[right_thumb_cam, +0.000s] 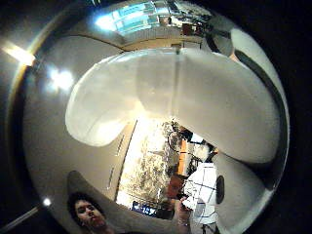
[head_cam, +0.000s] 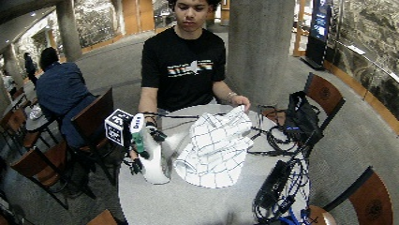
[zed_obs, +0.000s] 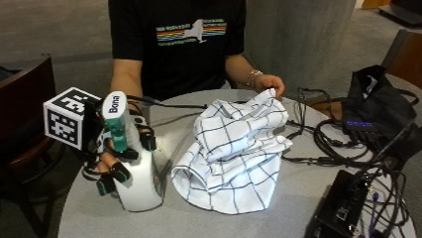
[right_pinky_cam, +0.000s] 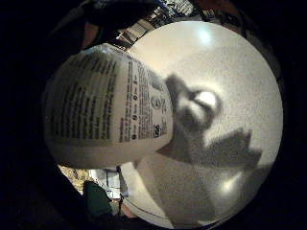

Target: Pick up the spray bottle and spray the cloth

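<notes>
Spray bottle (zed_obs: 135,168) upright on table (zed_obs: 198,218), gloved right hand's (zed_obs: 119,153) fingers curled around it, beside cloth (zed_obs: 231,153).

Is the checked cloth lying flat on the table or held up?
Held up. The bare hand lifts one corner of the cloth, so it drapes in a bunched peak, its lower edge resting on the table.

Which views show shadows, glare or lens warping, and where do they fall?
Little finger side palm view: the white plastic spray bottle bulges from warping, and dark shadows lie on the round grey speckled table, with bright glare spots. Thumb side palm view: ceiling lights flare and the bottle's curves stretch. Outside view: even lighting, with soft shadow under the white checked cloth.
</notes>
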